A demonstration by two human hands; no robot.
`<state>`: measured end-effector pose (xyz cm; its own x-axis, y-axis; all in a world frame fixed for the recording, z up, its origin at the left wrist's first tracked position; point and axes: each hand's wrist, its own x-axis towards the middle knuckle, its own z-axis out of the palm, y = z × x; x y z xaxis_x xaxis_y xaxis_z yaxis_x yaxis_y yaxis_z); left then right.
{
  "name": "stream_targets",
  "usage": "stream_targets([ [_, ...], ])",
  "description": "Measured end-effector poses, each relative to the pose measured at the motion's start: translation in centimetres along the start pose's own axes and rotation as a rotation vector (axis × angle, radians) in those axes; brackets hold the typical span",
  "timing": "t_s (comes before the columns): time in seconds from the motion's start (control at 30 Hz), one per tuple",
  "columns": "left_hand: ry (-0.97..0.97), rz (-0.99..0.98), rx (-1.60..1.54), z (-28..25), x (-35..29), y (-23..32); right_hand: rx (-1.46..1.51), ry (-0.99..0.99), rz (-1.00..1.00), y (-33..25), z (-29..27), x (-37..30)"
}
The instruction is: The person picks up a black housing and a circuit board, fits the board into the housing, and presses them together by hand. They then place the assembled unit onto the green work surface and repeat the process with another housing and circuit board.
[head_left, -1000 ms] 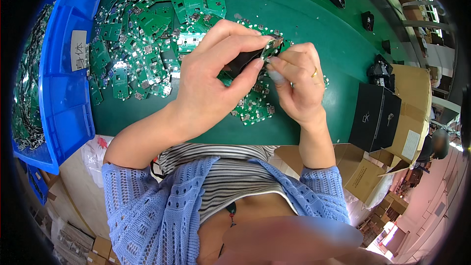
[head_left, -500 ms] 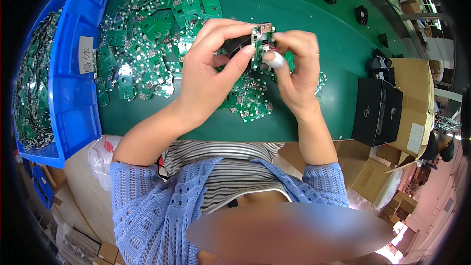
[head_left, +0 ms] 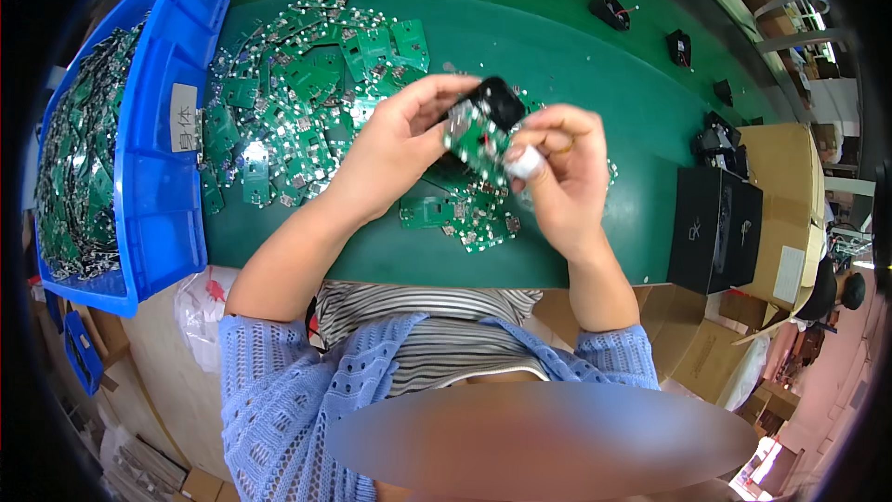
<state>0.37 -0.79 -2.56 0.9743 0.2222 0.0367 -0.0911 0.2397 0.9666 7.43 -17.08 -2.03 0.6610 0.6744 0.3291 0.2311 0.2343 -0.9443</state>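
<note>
Along the left edge of the desk [head_left: 641,188] stands a blue bin [head_left: 160,186]; loose boards [head_left: 311,82] spread beside it. Above the desk's middle, the left hand [head_left: 392,144] curls around a black case [head_left: 502,102] and green board [head_left: 478,141]; the right hand [head_left: 570,178], fingers bent, is at the board, blur hiding any grip. By the right edge: a black box [head_left: 697,228].

And here's the PCB [head_left: 476,144], blurred but green w/ silvery metal bits, up against a blk casing [head_left: 502,102], smooth plastic by the look! Loose PCBs [head_left: 314,79]: glossy green, one w/ bright glare. Bench [head_left: 567,56]: smooth green, soft sheen. Bin [head_left: 165,181]: shiny blue plastic, w/ a matt paper label [head_left: 184,104]. Ctn [head_left: 776,204]: matt brown cardboard. Sleeves [head_left: 288,400]: openwork knit, rough. Shirt [head_left: 427,311]: striped cloth, smoother. Bag [head_left: 201,325]: thin, crinkly, see-thru plastic!
</note>
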Motion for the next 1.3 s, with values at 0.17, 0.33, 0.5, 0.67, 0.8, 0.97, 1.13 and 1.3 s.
stream_targets([
  [0.17, -0.159, -0.165, -0.156, -0.7, 0.0, 0.0, -0.566, -0.098, -0.258, -1.0, 0.7, -0.5],
  [0.33, -0.077, -0.128, -0.15, 0.0, -0.5, -0.7, -0.89, -0.138, -0.612, -1.1, 0.2, 0.1],
  [0.5, -0.006, -0.087, -0.133, 1.1, -1.3, -0.1, -0.825, 0.019, -0.626, -0.4, 0.0, 0.6],
  [0.67, -0.043, -0.139, -0.236, 1.3, -1.5, 0.6, -0.836, 0.166, -0.523, -0.8, -0.5, 1.1],
  [0.8, -0.057, -0.136, -0.245, 1.1, -1.4, 1.0, -0.814, 0.188, -0.519, -0.9, -0.5, 1.4],
  [0.97, -0.058, -0.085, -0.166, 1.2, -1.5, 1.0, -0.819, 0.082, -0.545, -0.8, -0.5, 1.4],
  [1.13, -0.047, 0.006, -0.171, 1.7, -1.7, 0.4, -0.799, 0.053, -0.53, -0.5, -0.3, 1.2],
  [1.3, -0.008, 0.012, -0.123, 1.9, -1.9, 0.5, -0.799, 0.065, -0.476, -0.4, -0.2, 0.9],
])
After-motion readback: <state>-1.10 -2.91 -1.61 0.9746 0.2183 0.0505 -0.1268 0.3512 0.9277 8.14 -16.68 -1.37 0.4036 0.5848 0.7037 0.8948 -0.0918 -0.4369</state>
